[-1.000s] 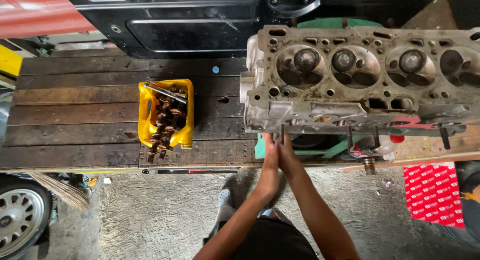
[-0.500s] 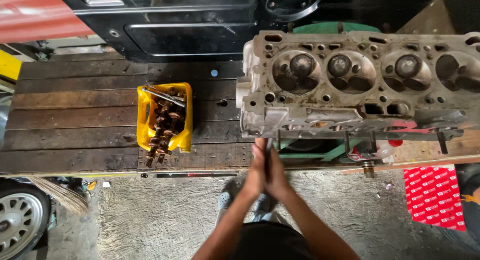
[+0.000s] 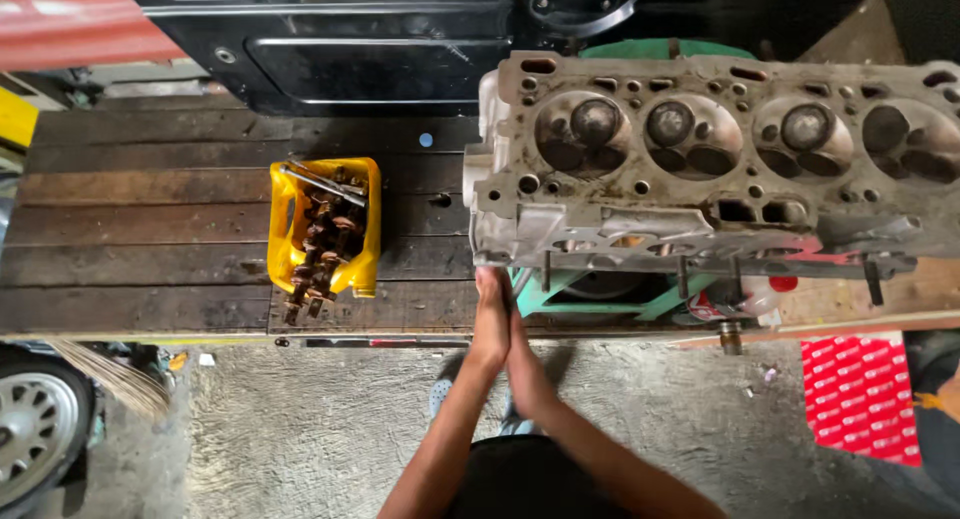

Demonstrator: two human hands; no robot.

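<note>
A grey, grimy engine cylinder head (image 3: 700, 169) lies on a wooden plank bench (image 3: 150, 229), with its round combustion chambers and valves facing up. It rests on a green metal frame (image 3: 600, 294). My left hand (image 3: 490, 319) and right hand (image 3: 525, 369) are pressed flat together, palm to palm, just under the head's near left edge. The left fingertips reach a little further forward and touch the head's underside. I cannot see whether anything lies between the palms.
A yellow cut-open plastic container (image 3: 325, 224) with several rusty valves and springs sits on the bench to the left. Behind the bench is a black vehicle body (image 3: 350, 49). A wheel (image 3: 30, 439) stands at lower left and a red patterned box (image 3: 860, 399) at lower right, on a concrete floor.
My pressed palms have slid against each other and shifted slightly left along the head's near edge. The left hand now sits further forward than the right.
</note>
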